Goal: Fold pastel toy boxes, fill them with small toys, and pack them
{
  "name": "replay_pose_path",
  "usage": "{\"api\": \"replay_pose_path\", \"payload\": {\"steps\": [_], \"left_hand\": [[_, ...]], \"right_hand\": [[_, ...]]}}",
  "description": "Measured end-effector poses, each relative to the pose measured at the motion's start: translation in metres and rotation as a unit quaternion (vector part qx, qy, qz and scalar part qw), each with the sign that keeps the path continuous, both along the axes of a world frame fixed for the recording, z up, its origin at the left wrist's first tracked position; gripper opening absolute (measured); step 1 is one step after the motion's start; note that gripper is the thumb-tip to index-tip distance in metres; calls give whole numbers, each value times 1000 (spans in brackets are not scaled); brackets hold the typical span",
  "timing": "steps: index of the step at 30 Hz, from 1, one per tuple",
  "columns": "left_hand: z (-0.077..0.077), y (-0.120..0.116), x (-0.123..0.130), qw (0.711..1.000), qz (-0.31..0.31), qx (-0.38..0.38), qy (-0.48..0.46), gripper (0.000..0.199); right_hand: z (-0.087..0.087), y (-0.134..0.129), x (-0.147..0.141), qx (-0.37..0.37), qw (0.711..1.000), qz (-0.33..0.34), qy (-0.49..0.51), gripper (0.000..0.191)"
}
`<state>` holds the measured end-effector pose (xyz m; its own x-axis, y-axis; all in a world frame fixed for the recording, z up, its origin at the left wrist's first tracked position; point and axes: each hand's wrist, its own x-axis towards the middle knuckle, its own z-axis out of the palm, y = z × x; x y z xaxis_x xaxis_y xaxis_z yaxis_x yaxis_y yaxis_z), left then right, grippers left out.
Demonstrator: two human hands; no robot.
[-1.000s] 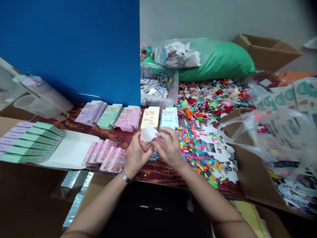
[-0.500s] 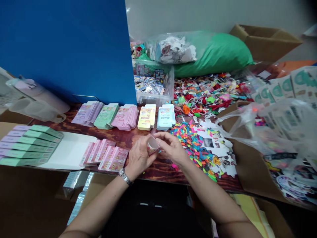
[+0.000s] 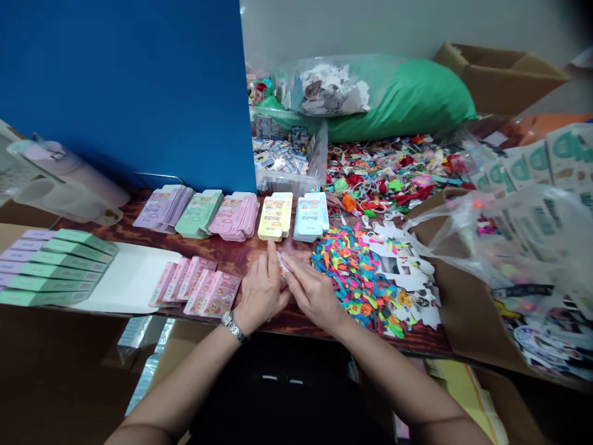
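Note:
A small pink carton is between my two hands, mostly covered by fingers. My left hand, with a metal watch at the wrist, is closed around its left side, index finger stretched along the top. On the carton's right edge, the fingers of my right hand press together. Pink boxes lean in a row left of my left hand. Beyond both hands stand stacks of flat cartons: purple, green, pink, yellow and blue.
Right of my hands lie a heap of small colourful pieces and white cut-outs. Filled green and purple boxes stand at the left by a white sheet. A cardboard box borders the right; a blue panel rises behind.
The carton's open end, which showed its pale inside, is now covered by my fingers. My right hand has come down and closer to my left, and my left index finger has straightened.

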<state>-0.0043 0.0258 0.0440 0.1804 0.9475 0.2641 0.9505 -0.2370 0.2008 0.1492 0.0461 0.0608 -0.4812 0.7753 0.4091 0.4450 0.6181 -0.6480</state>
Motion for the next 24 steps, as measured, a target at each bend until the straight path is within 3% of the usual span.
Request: {"api": "replay_pose_path", "payload": {"steps": [7, 11, 13, 15, 17, 18, 20, 22, 24], "left_hand": [[-3, 0, 0, 1000, 6, -29, 9, 100], [3, 3, -10, 1000, -19, 11, -18, 101], [7, 5, -20, 992, -55, 82, -74, 111], [7, 7, -28, 972, -96, 128, -170, 128], [4, 7, -29, 947, -131, 110, -272, 139], [1, 7, -27, 934, -140, 91, -317, 138], [-4, 6, -22, 910, -131, 58, -389, 124], [-5, 5, -20, 892, -91, 45, -440, 103], [-3, 5, -23, 891, -47, 44, -450, 92]], "right_hand": [[-17, 1, -4, -9, 999, 43, -29, 53], [-20, 10, 3, -107, 992, 1, 62, 45], [-21, 16, 6, -210, 961, -72, 167, 43], [-21, 18, 4, -329, 891, -130, 284, 46], [-20, 17, -2, -416, 823, -130, 365, 49], [-20, 16, -6, -439, 806, -111, 381, 48], [-20, 15, -11, -442, 818, -55, 364, 42], [-24, 19, -9, -390, 881, -16, 268, 39], [-31, 28, -2, -288, 952, 9, 104, 42]]}}
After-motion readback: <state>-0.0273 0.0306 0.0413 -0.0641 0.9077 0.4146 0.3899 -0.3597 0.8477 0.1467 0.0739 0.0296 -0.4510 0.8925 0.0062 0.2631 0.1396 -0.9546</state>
